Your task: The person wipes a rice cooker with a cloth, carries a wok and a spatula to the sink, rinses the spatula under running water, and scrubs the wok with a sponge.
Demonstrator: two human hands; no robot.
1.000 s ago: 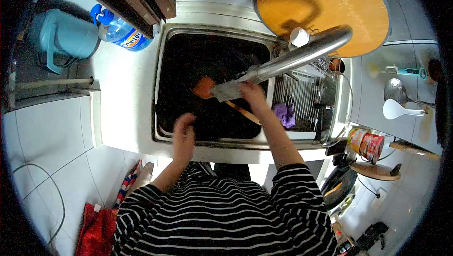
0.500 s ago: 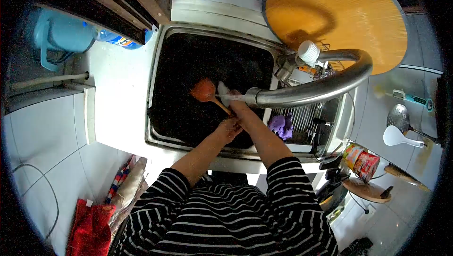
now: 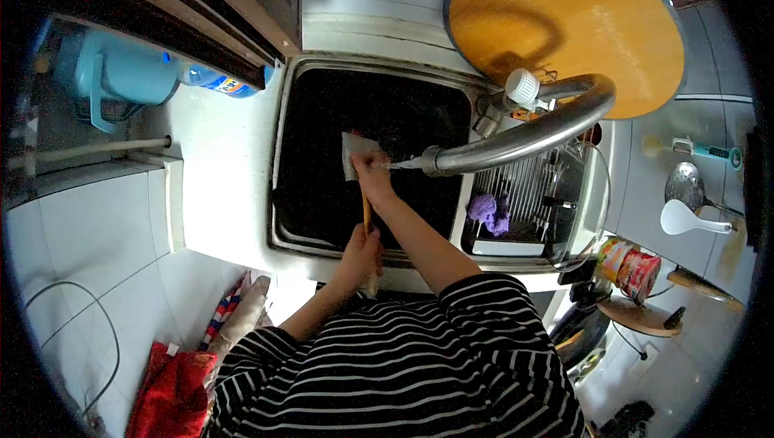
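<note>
My left hand point(image 3: 361, 251) is closed around the wooden handle of a spatula point(image 3: 367, 210) near the sink's front edge. The spatula points away from me, and its orange head is mostly covered by a pale cloth point(image 3: 359, 148). My right hand point(image 3: 372, 170) presses that cloth against the head, fingers closed over it. Water runs from the metal faucet point(image 3: 524, 148) toward my right hand. Both hands are over the dark sink basin point(image 3: 322, 99).
Right of the sink, a drying rack point(image 3: 524, 184) bears a crumpled purple cloth point(image 3: 490, 214). A round orange board point(image 3: 564, 27) leans behind the faucet. A blue jug point(image 3: 121, 75) stands at left. A white ladle point(image 3: 689, 218) and a skimmer point(image 3: 685, 184) hang at right.
My left hand has drawn back toward me along the handle. The right hand has shifted left with the pale cloth and now covers the orange head, which showed plainly before.
</note>
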